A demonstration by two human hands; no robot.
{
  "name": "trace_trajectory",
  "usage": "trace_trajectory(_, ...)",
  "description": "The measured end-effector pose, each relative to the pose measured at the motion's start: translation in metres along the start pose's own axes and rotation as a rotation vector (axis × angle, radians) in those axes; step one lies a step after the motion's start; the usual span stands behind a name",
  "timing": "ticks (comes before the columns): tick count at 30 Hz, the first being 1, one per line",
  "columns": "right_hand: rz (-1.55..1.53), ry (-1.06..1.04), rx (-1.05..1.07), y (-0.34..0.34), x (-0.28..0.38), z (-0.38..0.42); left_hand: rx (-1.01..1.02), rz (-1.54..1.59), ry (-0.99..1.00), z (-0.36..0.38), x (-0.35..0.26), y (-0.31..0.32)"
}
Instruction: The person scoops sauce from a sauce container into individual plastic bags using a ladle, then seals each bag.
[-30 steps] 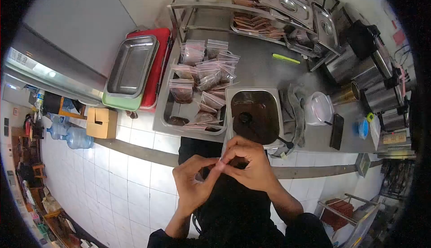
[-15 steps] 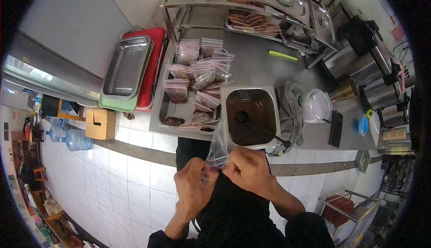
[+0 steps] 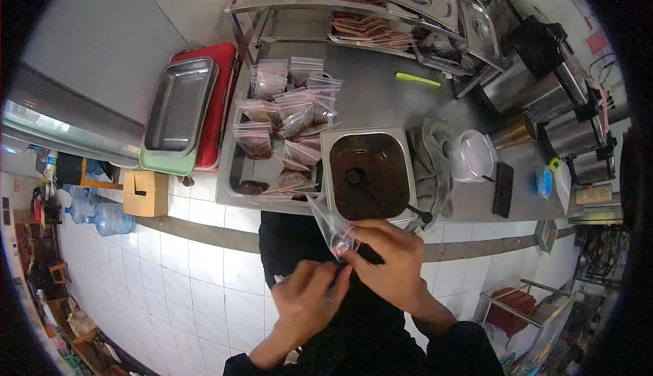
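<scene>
A clear plastic bag hangs upside-slanted between my hands and the counter edge. My right hand pinches it near its reddish strip. Close beside it, my left hand has its fingers curled together at the lower end of the bag; whether they grip it is hard to see. Just beyond is a steel container of dark brown sauce with a black ladle in it. To its left, a steel tray holds several filled zip bags.
A grey cloth, a clear plastic bowl and a black phone lie right of the sauce. A yellow-green knife lies farther back. Steel pots stand at the right, stacked trays at the left.
My left hand has moved down and slightly right, with its fingers turned. My right hand holds the bag slightly lower. The whole view has shifted slightly.
</scene>
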State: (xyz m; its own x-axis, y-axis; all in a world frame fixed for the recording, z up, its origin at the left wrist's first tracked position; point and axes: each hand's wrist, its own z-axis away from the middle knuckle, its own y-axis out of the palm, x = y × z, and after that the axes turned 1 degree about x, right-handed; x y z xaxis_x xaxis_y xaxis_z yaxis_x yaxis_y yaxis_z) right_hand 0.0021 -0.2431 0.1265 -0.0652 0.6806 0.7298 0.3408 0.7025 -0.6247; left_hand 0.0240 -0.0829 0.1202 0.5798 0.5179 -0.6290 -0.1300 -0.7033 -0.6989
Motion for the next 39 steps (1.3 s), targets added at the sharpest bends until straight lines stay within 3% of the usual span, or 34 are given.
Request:
trace_trajectory(1,-0.147,0.048,0.027,-0.003,-0.004,0.0,0.0,0.001,0.0,0.0,0.005,-0.002)
trace_trajectory(3,-0.294,0.097,0.053,-0.011,-0.014,0.0,-0.204,0.291,-0.411,-0.008,0.013,-0.012)
trace_trajectory(4,-0.427,0.138,0.119,-0.015,-0.018,0.0,-0.211,0.586,-0.598,-0.014,0.012,-0.017)
trace_trajectory(7,-0.65,0.185,0.19,-0.013,-0.03,0.005,0.112,0.971,-0.669,-0.016,0.04,-0.02)
trace_trajectory(8,-0.694,0.184,0.191,-0.013,-0.034,0.007,0.111,0.974,-0.669,-0.014,0.042,-0.021)
trace_trajectory(11,-0.733,0.203,0.162,-0.01,-0.039,0.012,0.111,0.787,-0.605,-0.006,0.04,-0.022)
trace_trajectory(14,-0.673,0.224,0.102,-0.009,-0.035,0.012,-0.283,0.418,-0.449,-0.009,0.023,-0.015)
trace_trajectory(15,-0.618,0.227,0.073,-0.01,-0.032,0.011,-0.433,0.29,-0.283,-0.001,0.032,-0.006)
trace_trajectory(17,-0.502,0.16,0.093,-0.013,-0.027,0.008,-0.169,-0.083,0.168,0.003,0.034,-0.025)
trace_trajectory(21,-0.344,0.06,0.257,-0.019,-0.009,0.013,0.176,-0.207,0.161,0.002,0.009,-0.022)
trace_trajectory(24,-0.318,0.135,0.286,-0.021,-0.003,0.017,0.271,-0.156,0.248,-0.002,0.015,-0.018)
trace_trajectory(31,-0.311,0.129,0.172,-0.021,-0.012,0.028,0.182,-0.124,0.341,0.004,0.031,0.006)
trace_trajectory(34,0.19,0.11,-0.215,-0.031,-0.026,0.021,0.167,0.243,-0.054,0.009,0.04,0.01)
trace_trajectory(35,0.19,0.107,-0.22,-0.036,-0.035,0.018,0.164,0.241,-0.048,0.013,0.046,0.019)
trace_trajectory(37,0.67,0.164,-0.112,-0.046,-0.053,0.012,0.054,0.735,-0.368,0.019,0.057,0.031)
trace_trajectory(38,0.666,0.164,-0.116,-0.044,-0.061,0.011,0.075,1.022,-0.566,0.015,0.046,0.03)
trace_trajectory(39,0.624,0.288,-0.035,-0.04,-0.069,0.011,0.076,1.018,-0.565,0.015,0.047,0.036)
